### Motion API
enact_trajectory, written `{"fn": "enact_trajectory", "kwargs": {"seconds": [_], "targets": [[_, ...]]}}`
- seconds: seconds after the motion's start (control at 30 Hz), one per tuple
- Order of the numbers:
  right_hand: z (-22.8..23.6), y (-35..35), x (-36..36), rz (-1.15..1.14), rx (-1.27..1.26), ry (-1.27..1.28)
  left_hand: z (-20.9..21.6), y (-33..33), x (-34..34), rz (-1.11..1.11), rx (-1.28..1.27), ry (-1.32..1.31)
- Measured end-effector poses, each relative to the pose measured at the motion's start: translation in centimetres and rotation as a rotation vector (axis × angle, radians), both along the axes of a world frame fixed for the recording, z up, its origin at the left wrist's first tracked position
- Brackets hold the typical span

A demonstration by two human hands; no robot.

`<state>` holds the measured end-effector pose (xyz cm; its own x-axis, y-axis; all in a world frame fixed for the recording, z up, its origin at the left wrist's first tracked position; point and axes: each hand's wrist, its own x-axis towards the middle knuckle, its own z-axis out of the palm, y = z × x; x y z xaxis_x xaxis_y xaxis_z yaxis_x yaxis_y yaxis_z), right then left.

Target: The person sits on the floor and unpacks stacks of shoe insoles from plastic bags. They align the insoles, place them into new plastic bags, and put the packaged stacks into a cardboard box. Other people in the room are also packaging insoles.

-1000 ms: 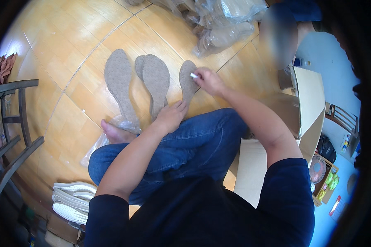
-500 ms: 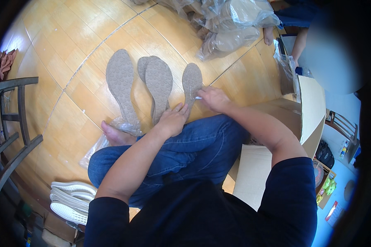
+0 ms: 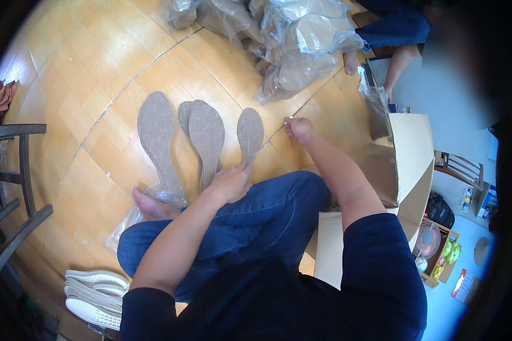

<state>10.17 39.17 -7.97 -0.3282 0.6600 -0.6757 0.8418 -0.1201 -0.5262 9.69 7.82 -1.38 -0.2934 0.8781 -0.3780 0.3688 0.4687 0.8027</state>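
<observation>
Several grey-brown patterned shoe soles lie on the tiled floor: one at the left (image 3: 156,133), an overlapping pair (image 3: 206,133) in the middle, and a smaller-looking sole (image 3: 250,131) at the right. My left hand (image 3: 231,183) has its fingers closed at the narrow near end of the right-hand sole; its thumb is hard to make out. To the right, apart from the soles, my right hand (image 3: 299,130) is closed in a pinch. A tiny white thing (image 3: 290,117) shows at its fingertips, too small to name.
Clear plastic bags of soles (image 3: 301,51) pile up at the far side, near another person's bare foot (image 3: 350,62). An open cardboard box (image 3: 411,153) stands at my right. White soles (image 3: 94,307) are stacked at lower left, below a dark chair (image 3: 25,165).
My right hand has moved away from the right-hand sole, outward to the right. My left hand stays at that sole's near end, its fingers now more curled. The whole view has shifted slightly.
</observation>
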Motion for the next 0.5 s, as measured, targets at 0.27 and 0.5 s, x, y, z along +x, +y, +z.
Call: {"fn": "enact_trajectory", "kwargs": {"seconds": [0.27, 0.5], "targets": [[1.9, -3.7, -0.1, 0.120, -0.035, -0.169, 0.2, 0.1, -0.6, 0.015, -0.018, -0.026], [1.7, -14.4, 0.9, 0.484, 0.304, -0.262, 1.2, 0.6, -1.2, 0.096, -0.056, 0.054]]}}
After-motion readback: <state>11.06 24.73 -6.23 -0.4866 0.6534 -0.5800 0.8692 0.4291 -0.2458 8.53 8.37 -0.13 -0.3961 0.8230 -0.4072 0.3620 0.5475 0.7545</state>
